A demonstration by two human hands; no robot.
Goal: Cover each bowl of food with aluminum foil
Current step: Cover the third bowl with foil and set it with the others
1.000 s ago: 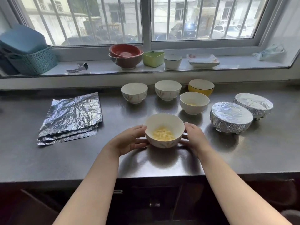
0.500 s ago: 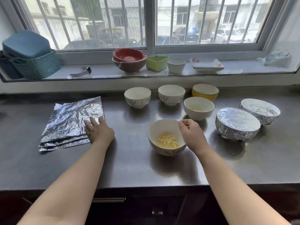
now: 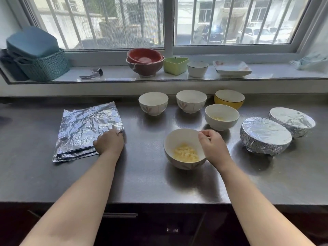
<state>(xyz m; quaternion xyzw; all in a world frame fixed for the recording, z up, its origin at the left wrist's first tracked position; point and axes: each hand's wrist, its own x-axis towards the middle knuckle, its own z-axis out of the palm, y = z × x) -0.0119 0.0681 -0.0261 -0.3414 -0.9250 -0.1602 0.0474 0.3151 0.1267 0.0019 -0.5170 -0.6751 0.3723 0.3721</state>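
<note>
While our left hand (image 3: 109, 142) rests on the near right corner of the foil stack (image 3: 88, 128), its fingers curled at the edge, we cannot tell whether they have pinched a sheet or only touch it. Several sheets lie pressed together, so more than one could lift at once, or a thin sheet could tear or crumple if pulled by a single corner.

Our right hand (image 3: 212, 148) hovers over the far right rim of the near bowl (image 3: 184, 149), fingers loosely curled and holding nothing; whether it touches the rim is unclear. A knock from that hand, or from a sheet dragged across, could tip the bowl or scatter the food.

That bowl is white with a faint leaf pattern, holding pale yellow chunks, and sits near the middle of the bench (image 3: 150, 183), towards the front edge. The foil stack is silver and wrinkled, lying towards the left side of the bench. Behind the near bowl, another white bowl (image 3: 221, 117) with a little yellow food is uncovered. Three more bowls (image 3: 191, 101) stand along the back edge; their contents are hidden. Two foil-covered bowls (image 3: 266, 135) sit at the right end.
</note>
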